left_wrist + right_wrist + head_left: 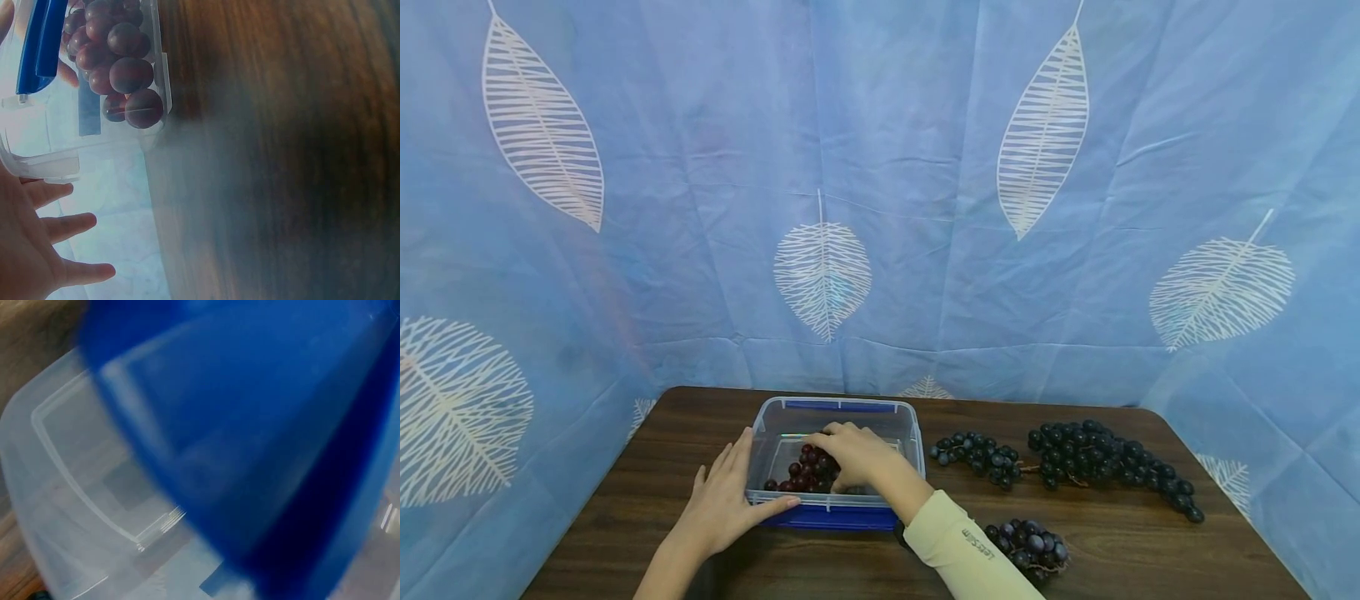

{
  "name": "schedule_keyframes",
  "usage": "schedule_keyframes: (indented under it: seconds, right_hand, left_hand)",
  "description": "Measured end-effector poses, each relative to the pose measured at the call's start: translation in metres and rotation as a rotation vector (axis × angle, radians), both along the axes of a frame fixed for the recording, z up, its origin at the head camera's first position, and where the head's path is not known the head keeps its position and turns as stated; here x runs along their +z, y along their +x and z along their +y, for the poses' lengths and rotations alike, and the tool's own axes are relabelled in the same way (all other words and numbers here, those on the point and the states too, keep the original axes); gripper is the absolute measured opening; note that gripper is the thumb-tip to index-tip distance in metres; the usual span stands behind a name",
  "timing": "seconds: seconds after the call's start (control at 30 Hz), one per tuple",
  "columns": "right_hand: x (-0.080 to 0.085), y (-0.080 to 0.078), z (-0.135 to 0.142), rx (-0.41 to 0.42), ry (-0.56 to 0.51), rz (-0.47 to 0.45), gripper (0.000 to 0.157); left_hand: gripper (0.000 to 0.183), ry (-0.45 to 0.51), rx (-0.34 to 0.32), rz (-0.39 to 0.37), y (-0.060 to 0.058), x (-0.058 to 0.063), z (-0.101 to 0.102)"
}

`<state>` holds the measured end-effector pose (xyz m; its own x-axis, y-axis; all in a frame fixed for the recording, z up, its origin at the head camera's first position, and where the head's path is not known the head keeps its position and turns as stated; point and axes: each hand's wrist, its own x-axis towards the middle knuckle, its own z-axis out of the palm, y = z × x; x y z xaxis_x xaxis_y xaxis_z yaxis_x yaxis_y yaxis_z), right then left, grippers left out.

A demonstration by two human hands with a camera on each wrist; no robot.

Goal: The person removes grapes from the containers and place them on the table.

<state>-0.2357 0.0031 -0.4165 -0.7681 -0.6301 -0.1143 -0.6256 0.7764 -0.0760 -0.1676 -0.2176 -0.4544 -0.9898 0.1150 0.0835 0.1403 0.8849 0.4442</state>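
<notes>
A clear plastic box (pixel 920 437) with blue latches (pixel 835 518) stands at the table's back, left of the middle. My left hand (pixel 718 504) lies at its front left corner, fingers spread along the outside and thumb over the front rim. In the left wrist view those straight fingers (pixel 75 226) show past the box corner. My right hand (pixel 863 460) reaches down into the box, its bent fingers and thumb around a bunch of red grapes (pixel 797 477) on the floor near the front. A blurred blue latch (pixel 237 425) fills much of the right wrist view.
Right of the box lie a small dark grape bunch (pixel 973 454) and a long dark bunch (pixel 1093 454). Another dark bunch (pixel 1037 546) lies nearer the front, partly behind my right sleeve (pixel 966 546). A blue cloth with white leaves (pixel 823 271) hangs behind the brown table (pixel 647 483).
</notes>
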Motion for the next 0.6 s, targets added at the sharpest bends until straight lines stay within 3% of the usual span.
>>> schedule_keyframes:
  seconds: [0.43, 0.6]
  right_hand:
    - [-0.007, -0.007, -0.014, -0.036, 0.008, -0.003, 0.096]
    - [-0.015, -0.007, -0.015, -0.044, 0.029, 0.009, 0.094]
  left_hand:
    - [0.124, 0.001, 0.000, -0.016, 0.000, 0.001, 0.000]
    - [0.127, -0.017, 0.016, -0.023, 0.000, 0.002, 0.001]
